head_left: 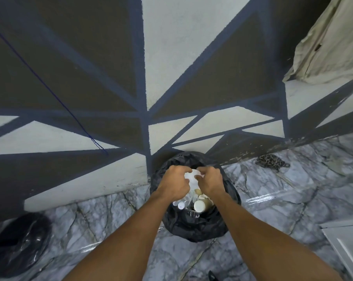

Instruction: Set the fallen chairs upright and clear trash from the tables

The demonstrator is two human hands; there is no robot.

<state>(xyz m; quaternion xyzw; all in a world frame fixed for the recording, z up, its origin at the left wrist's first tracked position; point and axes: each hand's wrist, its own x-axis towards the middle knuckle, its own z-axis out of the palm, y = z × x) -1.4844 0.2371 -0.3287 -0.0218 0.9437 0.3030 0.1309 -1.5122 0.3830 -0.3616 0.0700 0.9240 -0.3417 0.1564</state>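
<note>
A bin lined with a black bag [194,228] stands on the floor against the painted wall. Inside it lie a clear plastic bottle [182,202], a paper cup [201,205] and other scraps. Above the bin's mouth both hands hold one piece of crumpled white paper [192,176]. My left hand [175,182] grips its left side and my right hand [210,180] grips its right side. No chairs or tables are in view.
A second black bag [19,246] lies on the marble floor at the lower left. A coil of chain [272,162] rests by the wall to the right. A beige cloth [329,43] hangs at the upper right, and a white panel [348,242] sits at the lower right.
</note>
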